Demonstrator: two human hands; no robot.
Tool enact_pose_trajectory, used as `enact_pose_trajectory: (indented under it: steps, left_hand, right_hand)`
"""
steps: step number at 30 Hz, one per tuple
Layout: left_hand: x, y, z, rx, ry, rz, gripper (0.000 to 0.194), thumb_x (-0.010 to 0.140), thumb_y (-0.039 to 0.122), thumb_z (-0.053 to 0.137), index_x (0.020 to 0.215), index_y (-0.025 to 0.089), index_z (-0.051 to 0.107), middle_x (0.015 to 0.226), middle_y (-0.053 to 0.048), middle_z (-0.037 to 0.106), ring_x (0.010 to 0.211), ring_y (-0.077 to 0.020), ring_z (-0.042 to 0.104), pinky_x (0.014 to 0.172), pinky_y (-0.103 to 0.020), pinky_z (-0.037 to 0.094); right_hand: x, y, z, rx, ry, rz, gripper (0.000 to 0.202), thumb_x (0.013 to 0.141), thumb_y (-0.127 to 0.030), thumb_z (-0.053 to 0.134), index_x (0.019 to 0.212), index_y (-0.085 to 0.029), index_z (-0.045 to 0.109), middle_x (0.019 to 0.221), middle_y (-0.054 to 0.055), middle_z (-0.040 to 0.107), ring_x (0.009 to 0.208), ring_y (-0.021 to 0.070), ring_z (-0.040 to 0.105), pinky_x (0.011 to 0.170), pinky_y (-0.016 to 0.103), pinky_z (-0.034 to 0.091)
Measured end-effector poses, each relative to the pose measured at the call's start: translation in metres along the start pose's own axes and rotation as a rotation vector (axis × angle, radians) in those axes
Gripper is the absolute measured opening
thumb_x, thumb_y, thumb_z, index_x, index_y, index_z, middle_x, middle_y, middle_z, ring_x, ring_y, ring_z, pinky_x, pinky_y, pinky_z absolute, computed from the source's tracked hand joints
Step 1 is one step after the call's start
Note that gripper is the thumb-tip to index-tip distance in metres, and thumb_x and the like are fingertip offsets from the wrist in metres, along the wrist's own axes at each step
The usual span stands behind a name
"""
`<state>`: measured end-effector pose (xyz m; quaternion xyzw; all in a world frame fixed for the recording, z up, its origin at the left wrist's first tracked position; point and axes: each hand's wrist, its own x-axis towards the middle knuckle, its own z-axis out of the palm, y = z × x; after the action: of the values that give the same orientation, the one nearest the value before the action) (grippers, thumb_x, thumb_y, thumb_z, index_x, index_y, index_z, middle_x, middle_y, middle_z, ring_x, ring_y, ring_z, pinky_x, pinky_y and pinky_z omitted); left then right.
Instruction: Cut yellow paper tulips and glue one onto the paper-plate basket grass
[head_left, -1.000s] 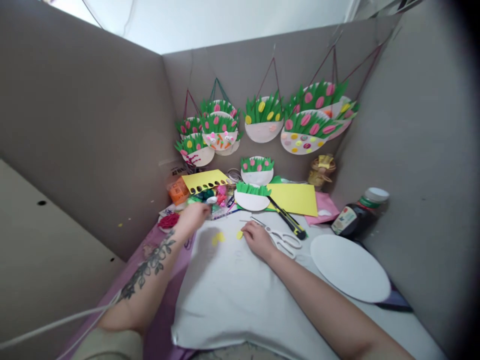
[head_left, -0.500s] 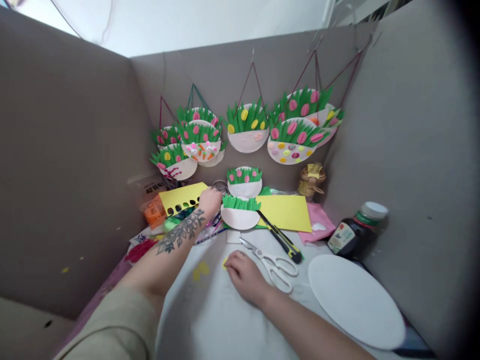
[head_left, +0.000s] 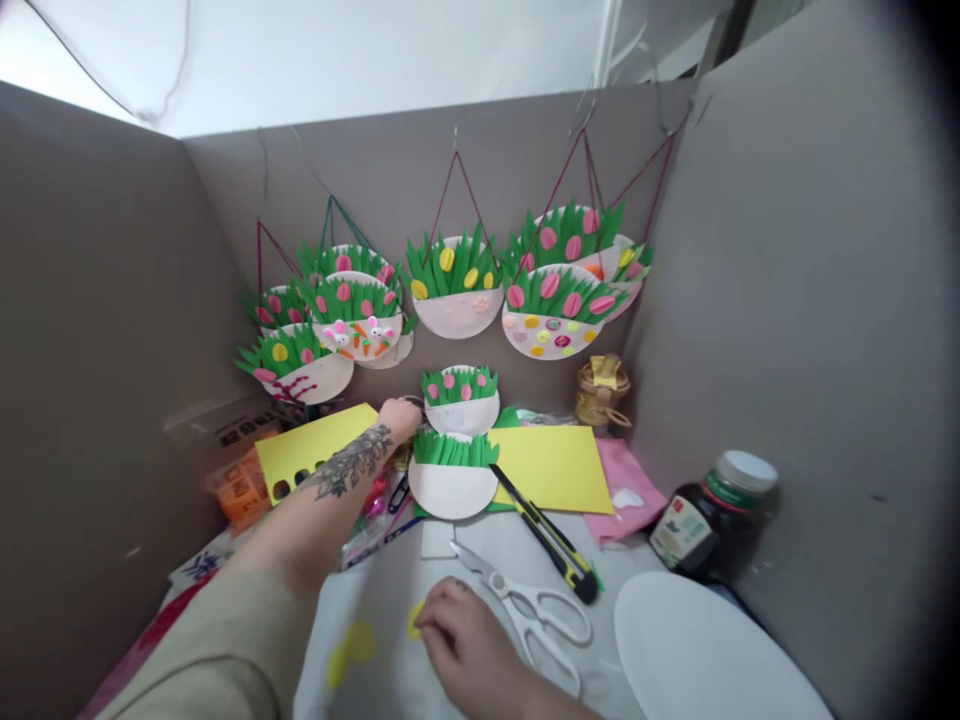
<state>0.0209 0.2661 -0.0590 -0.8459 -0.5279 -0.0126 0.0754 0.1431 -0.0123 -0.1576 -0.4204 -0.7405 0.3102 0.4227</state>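
The right hand rests low over the pale cloth on the tabletop, its fingers curled and their tips at the edge of a small yellow piece; whether they pinch it or only press on it cannot be told. This piece lies just beyond the fingertips, toward the person's left, while further yellow pieces lie near it on the cloth, farther to the left and out of the hand's touch. The left hand is stretched toward the back wall, fingers bent, between the yellow sheet with holes and the small plate with pink ovals; what it grasps, if anything, cannot be made out. In front of that plate stands a plate with plain green fringe, with a white square lying just before it. White-handled scissors lie beside the right hand, blades pointing toward the white square, and a black and yellow cutter lies beyond them. A plain yellow sheet, a dark jar with a white lid and a white disc are to the right.
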Motion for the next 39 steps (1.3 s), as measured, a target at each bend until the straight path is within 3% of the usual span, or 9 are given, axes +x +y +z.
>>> enact_pose_trajectory:
  steps: [5,10,14,18,21,25,28,33,39]
  left_hand:
    - [0.011,-0.017,-0.021,0.034,-0.073,-0.070,0.023,0.083,0.034,0.056,0.084,0.011,0.062,0.085,-0.006,0.063,0.081,-0.0161,0.058,0.077,-0.035,0.045]
    - [0.000,-0.023,-0.039,-0.013,0.000,-0.126,0.021,0.084,0.030,0.055,0.087,0.010,0.062,0.089,-0.008,0.062,0.087,-0.0196,0.058,0.080,-0.037,0.044]
    - [-0.028,-0.011,-0.060,-0.124,0.101,-0.135,0.014,0.078,0.023,0.057,0.074,0.012,0.065,0.071,-0.009,0.062,0.081,-0.0222,0.058,0.074,-0.030,0.040]
    - [-0.084,0.018,-0.075,-0.260,0.213,-0.126,0.018,0.078,0.032,0.053,0.076,0.019,0.066,0.071,-0.005,0.065,0.071,-0.0183,0.058,0.064,-0.025,0.037]
    - [-0.142,0.045,-0.068,-0.685,0.416,-0.107,0.022,0.080,0.036,0.049,0.075,0.018,0.062,0.070,-0.003,0.063,0.066,-0.0152,0.055,0.061,-0.024,0.037]
    - [-0.210,0.078,-0.047,-1.238,0.391,-0.125,0.025,0.082,0.037,0.049,0.072,0.016,0.056,0.063,0.000,0.057,0.061,-0.0121,0.052,0.057,-0.021,0.038]
    - [-0.243,0.097,-0.035,-1.411,0.422,-0.111,0.023,0.082,0.036,0.052,0.072,0.015,0.056,0.063,0.001,0.057,0.062,-0.0113,0.052,0.060,-0.021,0.040]
    - [-0.268,0.110,-0.021,-1.469,0.390,-0.056,0.019,0.079,0.033,0.056,0.073,0.015,0.058,0.062,0.001,0.057,0.060,-0.0110,0.053,0.059,-0.022,0.042]
    - [-0.273,0.107,-0.009,-1.357,0.384,-0.085,0.019,0.079,0.032,0.056,0.071,0.015,0.059,0.062,0.001,0.056,0.058,-0.0109,0.052,0.056,-0.021,0.041]
  right_hand:
    - [0.002,-0.002,0.001,0.027,-0.001,0.042,0.021,0.074,-0.004,0.051,0.082,-0.019,0.065,0.086,0.004,0.060,0.085,0.0141,0.057,0.077,0.025,0.044]
    - [0.003,-0.003,0.001,0.036,-0.004,0.043,0.020,0.076,-0.005,0.050,0.082,-0.019,0.064,0.087,0.005,0.060,0.086,0.0148,0.056,0.078,0.026,0.045]
    - [0.003,-0.001,0.002,0.028,0.010,0.023,0.020,0.076,-0.005,0.050,0.081,-0.018,0.064,0.086,0.004,0.060,0.085,0.0150,0.056,0.077,0.026,0.045]
    - [0.004,0.000,0.005,0.006,0.032,0.006,0.019,0.078,-0.006,0.049,0.079,-0.019,0.064,0.082,0.004,0.059,0.081,0.0152,0.057,0.072,0.027,0.045]
    - [0.005,-0.002,0.003,-0.011,0.077,-0.027,0.019,0.077,-0.006,0.048,0.076,-0.019,0.063,0.080,0.004,0.059,0.079,0.0158,0.057,0.071,0.028,0.045]
    - [0.003,-0.013,-0.010,-0.004,0.226,-0.146,0.017,0.082,-0.011,0.047,0.080,-0.020,0.061,0.082,0.004,0.059,0.081,0.0168,0.056,0.072,0.030,0.046]
    - [0.002,-0.035,-0.025,-0.001,0.399,-0.206,0.016,0.084,-0.016,0.047,0.091,-0.020,0.061,0.088,0.006,0.059,0.081,0.0168,0.055,0.068,0.029,0.047]
    - [0.002,-0.072,-0.045,-0.115,0.496,-0.241,0.023,0.084,-0.020,0.052,0.105,-0.021,0.059,0.092,0.006,0.054,0.073,0.0144,0.054,0.064,0.028,0.048]
    - [0.003,-0.062,-0.043,-0.264,0.421,-0.357,0.023,0.084,-0.020,0.053,0.105,-0.023,0.062,0.090,0.006,0.053,0.085,0.0173,0.055,0.076,0.032,0.049]
